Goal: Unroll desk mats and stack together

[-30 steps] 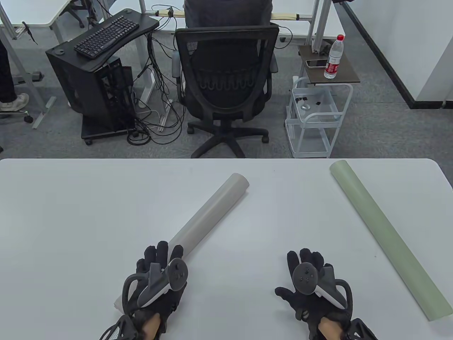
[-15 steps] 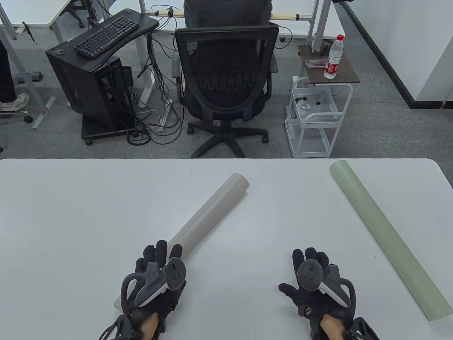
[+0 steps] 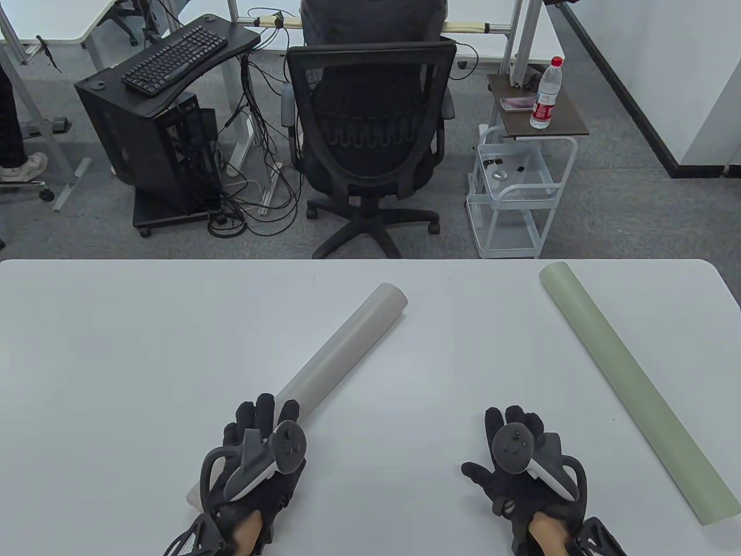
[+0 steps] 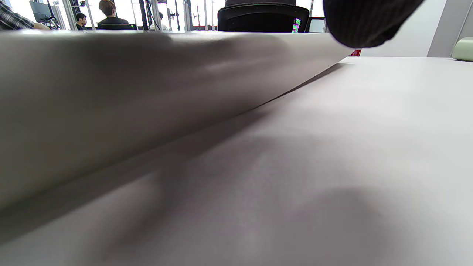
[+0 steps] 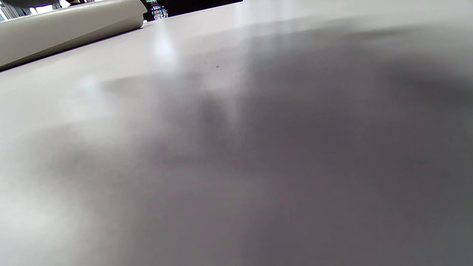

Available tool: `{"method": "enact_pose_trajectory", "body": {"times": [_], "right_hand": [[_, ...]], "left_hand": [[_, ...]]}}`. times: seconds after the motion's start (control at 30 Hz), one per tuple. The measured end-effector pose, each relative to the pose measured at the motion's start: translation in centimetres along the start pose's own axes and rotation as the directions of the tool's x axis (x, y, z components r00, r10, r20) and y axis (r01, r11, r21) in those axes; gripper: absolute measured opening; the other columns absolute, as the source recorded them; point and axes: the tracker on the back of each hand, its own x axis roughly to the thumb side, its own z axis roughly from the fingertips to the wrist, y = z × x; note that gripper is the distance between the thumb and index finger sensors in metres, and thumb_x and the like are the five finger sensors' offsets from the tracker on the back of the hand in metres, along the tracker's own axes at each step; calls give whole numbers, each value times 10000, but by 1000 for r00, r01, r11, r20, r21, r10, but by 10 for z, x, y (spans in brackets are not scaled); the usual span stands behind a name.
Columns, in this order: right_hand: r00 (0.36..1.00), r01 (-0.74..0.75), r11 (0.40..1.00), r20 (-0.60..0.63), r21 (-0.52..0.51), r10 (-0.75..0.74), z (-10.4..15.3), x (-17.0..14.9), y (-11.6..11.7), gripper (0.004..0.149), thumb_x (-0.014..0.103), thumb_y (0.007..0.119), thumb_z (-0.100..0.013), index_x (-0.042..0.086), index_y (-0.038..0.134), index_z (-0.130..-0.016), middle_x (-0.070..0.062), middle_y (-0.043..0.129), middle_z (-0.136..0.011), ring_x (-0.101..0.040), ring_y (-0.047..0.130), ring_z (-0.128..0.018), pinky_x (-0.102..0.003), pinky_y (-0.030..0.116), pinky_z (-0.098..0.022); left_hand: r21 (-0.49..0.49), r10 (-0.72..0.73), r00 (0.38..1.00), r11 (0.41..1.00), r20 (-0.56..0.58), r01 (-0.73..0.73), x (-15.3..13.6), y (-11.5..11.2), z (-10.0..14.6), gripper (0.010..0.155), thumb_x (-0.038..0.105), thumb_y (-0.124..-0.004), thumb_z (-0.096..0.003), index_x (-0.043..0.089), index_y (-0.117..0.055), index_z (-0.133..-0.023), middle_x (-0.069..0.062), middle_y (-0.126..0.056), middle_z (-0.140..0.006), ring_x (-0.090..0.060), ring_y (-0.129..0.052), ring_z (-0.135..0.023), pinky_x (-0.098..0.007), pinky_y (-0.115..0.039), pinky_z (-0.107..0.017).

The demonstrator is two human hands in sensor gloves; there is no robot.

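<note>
A rolled grey-white desk mat [image 3: 341, 347] lies diagonally on the white table [image 3: 116, 347], from the near left up to the middle. My left hand [image 3: 257, 446] rests on its near end with fingers laid over the roll. The roll fills the left of the left wrist view [image 4: 111, 92], with one fingertip [image 4: 366, 22] at the top. A rolled pale green mat [image 3: 631, 388] lies diagonally at the right, its end showing in the left wrist view [image 4: 463, 50]. My right hand [image 3: 521, 463] lies flat on bare table between the rolls, fingers spread. The grey roll's far end shows in the right wrist view [image 5: 70, 26].
Beyond the table's far edge are an office chair [image 3: 370, 133], a white wire cart [image 3: 515, 191] with a water bottle [image 3: 546, 92] on its shelf, and a black computer stand with keyboard [image 3: 173, 58].
My right hand has slid slightly to the right over the table. My left hand and both rolls have stayed in place.
</note>
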Motion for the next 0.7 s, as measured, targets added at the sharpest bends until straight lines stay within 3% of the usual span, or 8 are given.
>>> {"method": "enact_pose_trajectory", "body": {"times": [0.7], "right_hand": [[1000, -3, 1000, 17, -8, 3, 2, 2, 1, 931, 704, 563, -389, 335, -42, -992, -75, -118, -1082, -435, -59, -1008, -667, 100, -697]], "left_hand": [[26, 21, 997, 999, -68, -20, -12, 9, -10, 859, 515, -729, -396, 322, -143, -995, -119, -57, -1136, -493, -200, -1037, -659, -318, -739]]}}
